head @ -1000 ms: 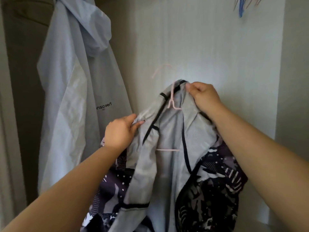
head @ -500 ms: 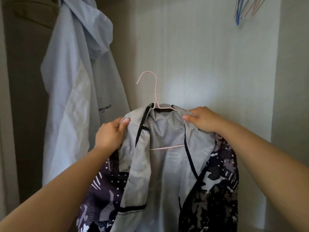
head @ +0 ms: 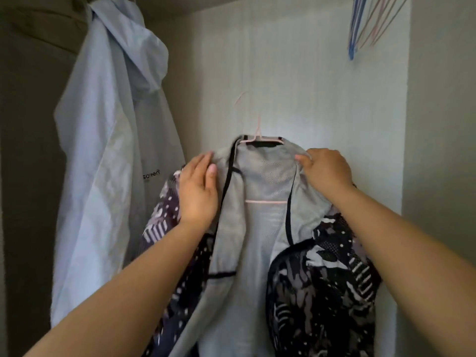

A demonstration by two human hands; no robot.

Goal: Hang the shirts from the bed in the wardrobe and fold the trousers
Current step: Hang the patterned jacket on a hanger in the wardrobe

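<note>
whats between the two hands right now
In the head view, the jacket, grey mesh lining out, lies between left hand and right hand, with the pink hanger inside it.

spare hangers (head: 355, 29) — blue and pink, top right | pale blue hooded jacket (head: 103, 150) — hanging left

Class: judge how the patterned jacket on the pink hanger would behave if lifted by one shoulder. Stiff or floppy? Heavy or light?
Probably floppy: the patterned jacket drapes in soft folds below the pink hanger. Likely light: its mesh lining looks thin. It might slide off the thin hanger; the right hand pinches one shoulder.
</note>
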